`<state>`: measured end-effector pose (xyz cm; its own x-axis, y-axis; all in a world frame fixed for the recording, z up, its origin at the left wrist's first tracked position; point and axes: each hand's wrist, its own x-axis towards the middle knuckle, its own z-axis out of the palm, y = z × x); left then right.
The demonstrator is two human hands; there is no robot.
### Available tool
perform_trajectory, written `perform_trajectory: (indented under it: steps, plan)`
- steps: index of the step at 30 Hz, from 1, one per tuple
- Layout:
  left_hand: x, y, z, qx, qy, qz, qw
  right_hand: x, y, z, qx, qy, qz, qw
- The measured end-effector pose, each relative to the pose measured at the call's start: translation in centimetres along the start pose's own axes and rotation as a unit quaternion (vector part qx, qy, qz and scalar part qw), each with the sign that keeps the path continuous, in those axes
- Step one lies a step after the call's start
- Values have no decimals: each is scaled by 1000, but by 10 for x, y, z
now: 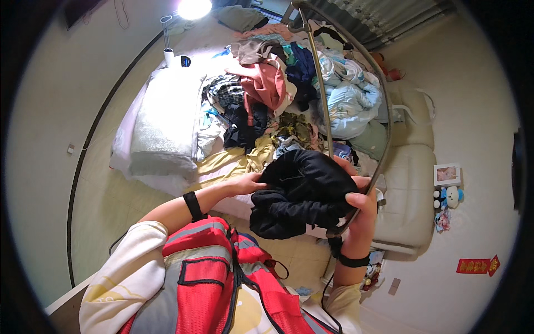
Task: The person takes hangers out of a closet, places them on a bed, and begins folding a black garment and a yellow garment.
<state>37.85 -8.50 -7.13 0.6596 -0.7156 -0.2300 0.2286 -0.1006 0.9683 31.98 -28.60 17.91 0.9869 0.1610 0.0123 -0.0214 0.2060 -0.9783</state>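
Left hand (pixel 248 182), fingertips partly hidden, is closed on the left edge of a black garment (pixel 306 183); right hand (pixel 360 196), half-curled, pinches the opposite edge, thumb uppermost. This grip appears chosen to support the fabric from both sides, short of the clothes heap (pixel 264 83) beyond both hands. Contact with the adjacent metal rail (pixel 388 97): undetermined.

Vest (pixel 194 303): red mesh from here, grey bands, black edging
Pocket (pixel 204 273): red, black-bordered, on the vest's left front
Left sleeve (pixel 125 278): cream, yellow print, beside the vest
Straps (pixel 193 206): black, one past each vest side
Cable (pixel 324 294): thin, black, by the vest's right
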Motion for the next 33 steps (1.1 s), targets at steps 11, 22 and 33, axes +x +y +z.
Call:
perform_trajectory:
  steps: [11,22,33]
  plan:
    - [-84,172,-68,-154,216,-81,961,-25,-11,-46,-206,9,-56,977]
    - [-113,237,-113,529,375,42,760,-20,14,-70,-302,122,6,945]
    - [-81,158,-124,552,86,196,806,-24,-10,-26,-103,35,-12,994]
